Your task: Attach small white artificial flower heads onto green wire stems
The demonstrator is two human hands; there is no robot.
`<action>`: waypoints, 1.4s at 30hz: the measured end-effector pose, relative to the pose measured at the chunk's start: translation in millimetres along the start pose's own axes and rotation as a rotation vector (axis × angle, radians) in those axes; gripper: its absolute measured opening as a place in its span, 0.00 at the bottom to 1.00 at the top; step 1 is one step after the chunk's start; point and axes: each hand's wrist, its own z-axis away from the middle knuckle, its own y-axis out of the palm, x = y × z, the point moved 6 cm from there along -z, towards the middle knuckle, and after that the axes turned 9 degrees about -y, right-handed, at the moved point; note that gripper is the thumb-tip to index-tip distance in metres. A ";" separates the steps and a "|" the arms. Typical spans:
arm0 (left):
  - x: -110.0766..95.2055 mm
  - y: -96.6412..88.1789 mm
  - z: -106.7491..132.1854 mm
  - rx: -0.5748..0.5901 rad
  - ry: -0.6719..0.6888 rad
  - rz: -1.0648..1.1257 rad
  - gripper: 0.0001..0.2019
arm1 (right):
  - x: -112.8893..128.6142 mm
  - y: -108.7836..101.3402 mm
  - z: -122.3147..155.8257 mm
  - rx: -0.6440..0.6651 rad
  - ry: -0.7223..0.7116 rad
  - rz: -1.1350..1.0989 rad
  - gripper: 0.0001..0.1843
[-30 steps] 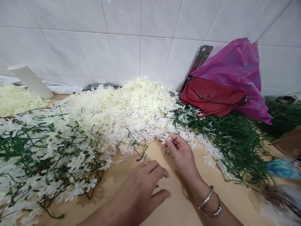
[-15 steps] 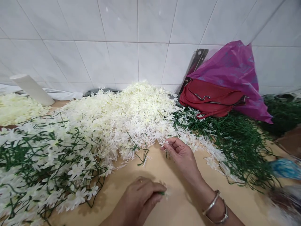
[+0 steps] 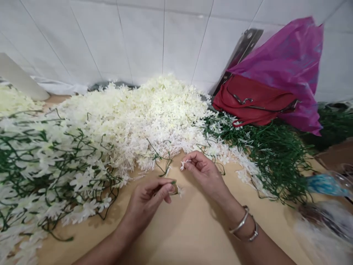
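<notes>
Near the middle of the table, my left hand pinches a short green artificial flower stem, with a whitish tip showing beyond the fingers. Up and to the right, my right hand holds a small white artificial stamen piece between thumb and fingertips; a dark green stem hangs close behind that hand. The two hands are apart. Ahead of them lies a big heap of white artificial blossoms. A loose green stem rests at the heap's front edge. To the left spread white flowers fitted on green stems.
Bare green stems are piled at the right. Behind them sit a red handbag and a purple plastic bag against the tiled wall. A white roll leans at far left. Clear plastic lies at lower right.
My left hand has moved up and turned, bringing the green stem closer to my right hand. My right hand still pinches a small white piece. The view has tilted downward.
</notes>
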 end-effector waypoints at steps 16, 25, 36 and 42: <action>-0.8 -5.2 -2.2 0.016 -0.140 0.084 0.16 | -7.8 24.0 11.7 0.344 0.231 -0.264 0.15; 2.3 -5.3 -1.8 0.013 -0.120 0.068 0.12 | -9.6 21.0 12.0 0.331 0.231 -0.265 0.15; 8.6 -3.3 1.3 0.039 -0.071 -0.003 0.13 | -13.9 31.5 13.2 0.328 0.271 -0.293 0.17; 8.0 -3.1 2.6 0.014 -0.048 -0.038 0.12 | -17.3 35.4 15.1 0.340 0.291 -0.286 0.17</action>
